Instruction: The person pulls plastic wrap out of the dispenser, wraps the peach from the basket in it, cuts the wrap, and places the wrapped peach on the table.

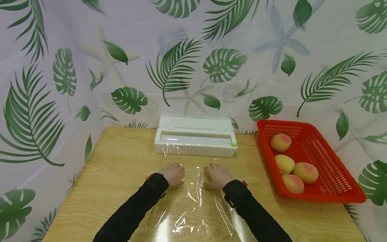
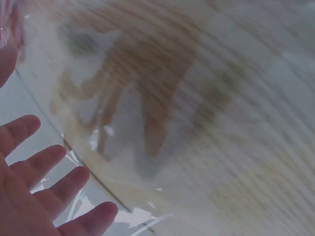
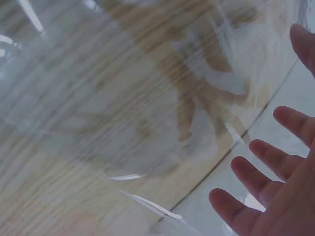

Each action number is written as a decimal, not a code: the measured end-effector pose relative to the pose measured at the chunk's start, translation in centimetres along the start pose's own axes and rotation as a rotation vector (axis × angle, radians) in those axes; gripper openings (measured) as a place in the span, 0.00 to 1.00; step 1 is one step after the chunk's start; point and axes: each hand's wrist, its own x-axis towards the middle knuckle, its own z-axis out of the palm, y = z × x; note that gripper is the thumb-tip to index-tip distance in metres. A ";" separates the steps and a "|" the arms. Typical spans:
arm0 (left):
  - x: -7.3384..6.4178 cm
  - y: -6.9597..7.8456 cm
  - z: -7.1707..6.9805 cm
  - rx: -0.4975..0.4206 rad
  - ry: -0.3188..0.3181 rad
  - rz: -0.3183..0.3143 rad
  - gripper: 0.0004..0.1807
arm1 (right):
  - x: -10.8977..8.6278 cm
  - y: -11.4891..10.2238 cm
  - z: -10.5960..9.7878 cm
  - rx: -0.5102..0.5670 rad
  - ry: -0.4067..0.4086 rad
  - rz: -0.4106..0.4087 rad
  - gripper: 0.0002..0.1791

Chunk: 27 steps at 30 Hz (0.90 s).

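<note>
A sheet of clear plastic wrap (image 1: 188,215) lies across the wooden table, wrinkled and shiny, reaching from the white wrap dispenser (image 1: 196,150) towards the person. My left hand (image 1: 173,174) is over the left part of the sheet, just in front of the dispenser. Opposite it, my right hand (image 1: 218,176) is over the right part. Both wrist views show spread, relaxed fingers and nothing gripped, on the left hand (image 2: 44,187) as on the right hand (image 3: 278,182). Whether the palms press on the film cannot be made out. The dispenser's lid (image 1: 195,123) stands raised.
On the right of the table sits a red plastic basket (image 1: 329,198) with several peaches (image 1: 305,173) inside. A small green piece (image 1: 233,145) is at the dispenser's right end. Leaf-patterned cloth (image 1: 121,74) hangs behind and beside the wooden table (image 1: 105,168).
</note>
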 end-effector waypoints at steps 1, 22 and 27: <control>0.0 -0.3 0.3 0.008 -0.002 -0.009 0.30 | 0.0 0.3 0.2 0.005 -0.008 0.007 0.36; -7.8 -1.8 -0.3 0.097 -0.048 0.176 0.45 | -6.3 0.4 -0.7 -0.048 -0.137 -0.222 0.52; -9.1 -3.0 1.1 0.126 -0.087 0.188 0.52 | -7.4 0.9 0.5 -0.034 -0.187 -0.189 0.55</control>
